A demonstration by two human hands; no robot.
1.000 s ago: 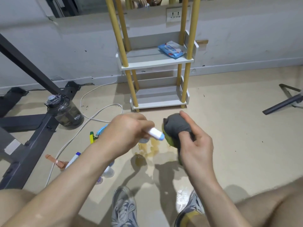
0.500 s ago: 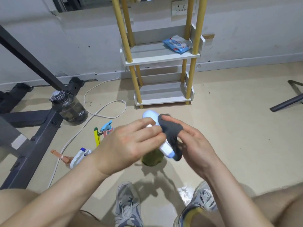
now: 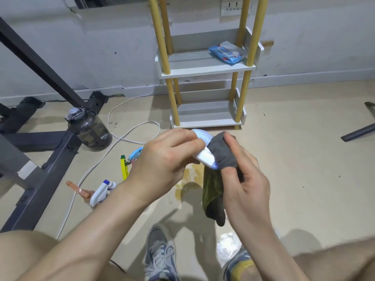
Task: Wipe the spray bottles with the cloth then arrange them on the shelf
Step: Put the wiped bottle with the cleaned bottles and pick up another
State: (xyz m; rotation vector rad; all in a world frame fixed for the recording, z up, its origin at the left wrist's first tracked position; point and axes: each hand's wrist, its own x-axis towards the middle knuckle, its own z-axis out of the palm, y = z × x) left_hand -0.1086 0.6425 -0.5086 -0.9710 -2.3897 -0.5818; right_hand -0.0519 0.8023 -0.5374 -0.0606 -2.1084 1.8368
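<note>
- Grey-and-olive cloth [image 3: 220,159] is pinched in the right hand [image 3: 246,180], the grip closed on it, and pressed over the nozzle end of a white spray head [image 3: 204,154]; the loose tail of the cloth hangs below the hand.
- The left hand [image 3: 165,163] has its grip closed on that spray bottle, fingers wrapped over the head, so the body is hidden.
- More spray bottles lie on the floor [image 3: 294,169] left of the hands: a white-and-blue one [image 3: 101,192], a light blue trigger [image 3: 135,154], a yellow piece [image 3: 123,168].
- The shelf [image 3: 207,66] with yellow posts stands against the wall, well apart from the hands; a blue wipes pack [image 3: 227,52] lies on its upper tier, and no bottles stand on it.
- A dark water jug [image 3: 89,128] stands near a black metal frame [image 3: 40,169].
</note>
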